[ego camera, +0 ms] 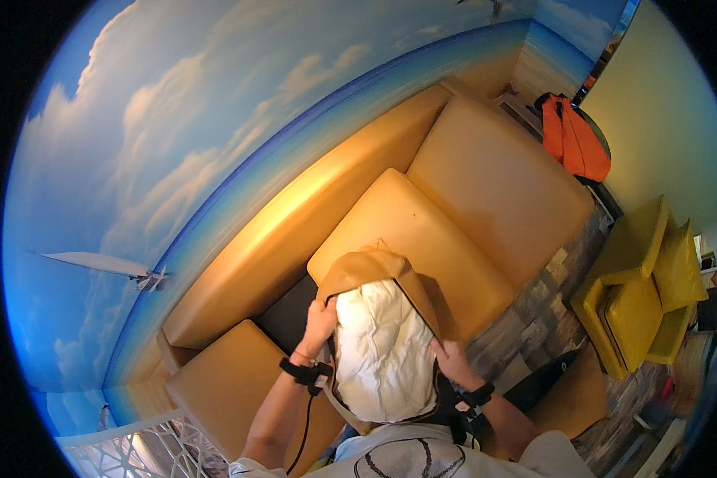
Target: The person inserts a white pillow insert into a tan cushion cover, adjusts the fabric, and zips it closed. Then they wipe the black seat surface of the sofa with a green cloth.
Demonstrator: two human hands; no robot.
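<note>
A white padded cushion insert [385, 352] with wrinkled fabric sits in front of my chest, partly inside a tan leather-like cushion cover [364, 266]. The cover wraps its far end, and the cover's open edge runs down both sides. My left hand [321, 322] grips that edge at the insert's left side. On the right, my right hand [450, 360] holds the opposite edge lower down, its fingertips partly hidden. Both wrists wear black straps with small devices. Beyond the cover lies a tan sofa seat cushion [412, 239].
A tan sofa backrest [310, 221] runs along a beach-mural wall. Between seat cushions a dark sofa base [284, 310] shows. Another seat cushion [239, 382] is at left. To the right stand a yellow armchair [630, 316] and an orange backpack [573, 140].
</note>
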